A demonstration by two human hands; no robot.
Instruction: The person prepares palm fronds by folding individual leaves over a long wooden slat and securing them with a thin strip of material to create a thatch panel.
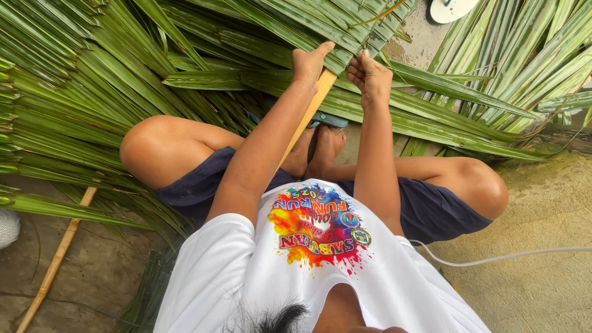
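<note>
- Left hand (310, 65): I am pressing it down on the upper end of the bamboo slat (306, 118), fingers curled over the wood and thumb stretching forward onto the folded palm leaves (345, 37); clenched on slat and leaf together.
- Right hand (369, 75): I am pinching a leaf edge just beside the slat's tip, fingers bunched tight, gripping leaf only as far as I can tell; what lies between the fingertips is hidden.
- Bamboo slat: its long axis is running from near my crossed feet (316, 151) up and away from me, tilting slightly rightward, its far end disappearing under the leaves between my two hands. The near end is hidden behind my left forearm.
- Key relation: the slat is lying directly under my left hand and just to the left of my right hand, so the left is the nearer one; the leaf strips are crossing the slat roughly at right angles.
- Folded palm leaves: I am working at a row of them spreading leftward and rightward from the slat's far end, overlapping one another.
- Second bamboo pole (55, 259): lying on the concrete floor (542, 290) well apart, by my left knee, untouched.
- White cord (512, 254): trailing across the floor past my right knee.
</note>
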